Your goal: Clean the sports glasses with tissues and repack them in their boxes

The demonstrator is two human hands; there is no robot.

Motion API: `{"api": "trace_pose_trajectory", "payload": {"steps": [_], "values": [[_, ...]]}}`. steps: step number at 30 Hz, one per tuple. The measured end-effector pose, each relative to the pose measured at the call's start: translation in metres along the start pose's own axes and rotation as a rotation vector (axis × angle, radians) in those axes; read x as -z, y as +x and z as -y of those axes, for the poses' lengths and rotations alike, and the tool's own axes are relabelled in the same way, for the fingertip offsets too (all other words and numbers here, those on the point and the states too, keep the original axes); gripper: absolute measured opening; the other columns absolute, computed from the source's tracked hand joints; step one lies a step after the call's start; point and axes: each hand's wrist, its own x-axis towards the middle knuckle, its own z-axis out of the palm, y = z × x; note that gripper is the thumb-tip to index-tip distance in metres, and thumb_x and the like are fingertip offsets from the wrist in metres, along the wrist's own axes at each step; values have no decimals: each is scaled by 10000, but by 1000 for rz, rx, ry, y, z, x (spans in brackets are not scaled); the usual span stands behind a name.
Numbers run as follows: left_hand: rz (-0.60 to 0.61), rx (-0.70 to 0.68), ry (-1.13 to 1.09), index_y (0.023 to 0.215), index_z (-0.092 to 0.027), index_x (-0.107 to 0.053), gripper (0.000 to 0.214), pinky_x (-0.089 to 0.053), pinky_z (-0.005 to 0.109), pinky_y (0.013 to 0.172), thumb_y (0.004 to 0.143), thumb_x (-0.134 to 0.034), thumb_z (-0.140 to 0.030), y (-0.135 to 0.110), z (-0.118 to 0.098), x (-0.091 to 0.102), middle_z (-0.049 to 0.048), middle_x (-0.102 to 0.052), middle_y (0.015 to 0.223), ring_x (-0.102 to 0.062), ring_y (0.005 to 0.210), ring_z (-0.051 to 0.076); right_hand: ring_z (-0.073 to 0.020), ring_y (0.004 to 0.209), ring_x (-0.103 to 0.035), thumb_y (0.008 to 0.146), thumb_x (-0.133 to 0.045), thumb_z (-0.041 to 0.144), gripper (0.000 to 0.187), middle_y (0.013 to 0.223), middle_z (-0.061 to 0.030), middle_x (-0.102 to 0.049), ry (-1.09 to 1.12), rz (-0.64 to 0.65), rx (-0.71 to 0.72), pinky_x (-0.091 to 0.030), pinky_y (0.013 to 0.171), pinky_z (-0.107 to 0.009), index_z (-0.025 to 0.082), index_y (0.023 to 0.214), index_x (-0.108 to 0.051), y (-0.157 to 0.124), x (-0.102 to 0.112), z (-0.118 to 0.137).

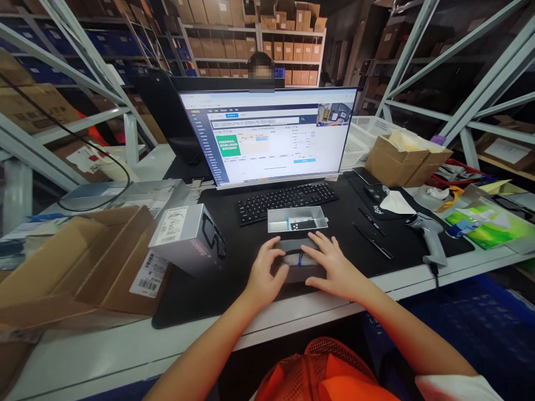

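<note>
A dark grey case (pixel 296 260) with a black strip along its top and a small blue tie lies on the black desk mat, close to its front edge. My left hand (pixel 265 273) grips the left end, fingers over the top and thumb on the near side. At the right end, my right hand (pixel 332 262) holds the same case between thumb and fingers, the fingers well apart. Just beyond it stands an open light grey box tray (pixel 276 221), with a black remote-like item and papers inside. To the left is a printed product box (pixel 184 239) with a goggles picture.
A keyboard (pixel 288 200) and a lit monitor (pixel 271 139) stand behind. An open cardboard carton (pixel 121 245) fills the left side. Rightward lie pens (pixel 371 239), a mouse (pixel 373 193), a barcode scanner (pixel 432 236) and another carton (pixel 393 161). A person's head (pixel 261 67) shows beyond the monitor.
</note>
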Motion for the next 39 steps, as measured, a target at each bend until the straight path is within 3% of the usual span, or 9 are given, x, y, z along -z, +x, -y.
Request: {"api": "trace_pose_trajectory", "payload": {"steps": [4,8,12,14,19,24,31,35,39], "values": [[204,-173,84,1334,-259,-579,549,-314,616,1183,816,-742,-346,-1,3,1,147,-334,1593,-279,1498,384,-403,1497,-261,759,-795,479,952,1608,-175,-329,-53,-5,31,-121,1127,-796,287,1558,-315,13,3,6],[220,-177,-40,1465,-268,-448,814,-341,570,1181,747,-812,-387,4,12,10,162,-324,1594,-344,1465,361,-399,1339,-472,716,-829,456,1010,1392,-216,-539,-118,-4,106,-163,1135,-779,210,1558,-327,30,9,17],[205,10,-242,1465,-247,-458,588,-442,473,1105,913,-614,-375,15,24,28,145,-521,1469,-527,1333,291,-338,1190,-590,739,-812,415,873,1313,-167,-590,-38,35,134,-453,1080,-567,204,1498,-436,37,21,14],[259,121,-259,1385,-225,-554,458,-484,425,1044,935,-561,-306,20,28,34,120,-636,1340,-612,1215,257,-307,1209,-589,781,-779,425,801,1382,-139,-551,62,33,102,-503,1050,-487,235,1485,-447,32,30,4],[322,212,-144,1067,-176,-723,250,-530,338,843,875,-635,-309,21,27,29,67,-735,1000,-673,897,202,-306,1320,-510,830,-734,408,765,1440,-110,-497,159,-56,59,-434,1130,-498,274,1507,-403,16,41,-19],[293,96,-16,1016,-204,-727,225,-484,336,884,930,-550,-313,19,18,24,68,-721,1007,-650,938,202,-308,1320,-504,815,-733,373,779,1433,-118,-496,134,-14,65,-434,1129,-494,257,1510,-399,14,41,-22],[319,282,-41,811,-183,-693,203,-455,291,695,837,-649,-380,22,22,28,23,-672,796,-593,738,176,-294,1279,-532,727,-721,258,816,1413,-129,-507,72,98,108,-448,1115,-453,206,1484,-422,25,46,-7],[288,390,-75,702,-162,-610,351,-420,271,603,916,-494,-416,21,31,22,-4,-579,656,-538,628,149,-287,1244,-546,689,-705,233,730,1347,-118,-563,78,101,146,-452,1090,-443,196,1387,-493,28,42,-1],[274,419,-56,913,-162,-664,384,-454,297,688,935,-481,-498,18,27,14,18,-634,793,-570,721,170,-295,1193,-574,687,-698,246,711,1326,-110,-602,93,98,134,-463,1038,-466,201,1367,-495,26,40,-2]]}}
